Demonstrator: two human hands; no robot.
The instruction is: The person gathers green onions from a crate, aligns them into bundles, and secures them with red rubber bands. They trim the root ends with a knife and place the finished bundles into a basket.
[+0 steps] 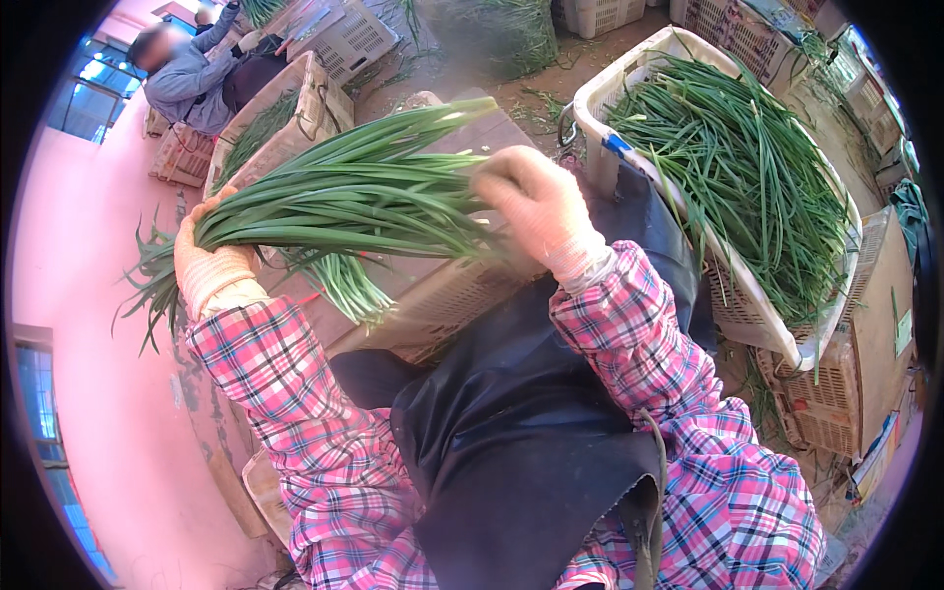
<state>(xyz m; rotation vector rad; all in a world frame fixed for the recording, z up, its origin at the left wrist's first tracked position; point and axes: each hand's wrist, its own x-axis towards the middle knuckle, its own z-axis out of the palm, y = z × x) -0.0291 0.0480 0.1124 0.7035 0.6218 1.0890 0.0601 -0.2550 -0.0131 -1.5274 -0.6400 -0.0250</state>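
Note:
My left hand, in a pale orange knit glove, grips a bunch of long green garlic chives near its leafy end at the left. The stem ends fan out to the right. My right hand, gloved alike, is at those stem ends with its fingers curled; whether it pinches any stems cannot be told. Below the bunch, a smaller bundle of chives lies on a board before me. To the right stands a white plastic basket heaped with loose chives.
A plastic crate with greens stands at the upper left, near a seated co-worker in grey. More crates are stacked at the right. A large bag of greens stands at the top, and scraps litter the floor.

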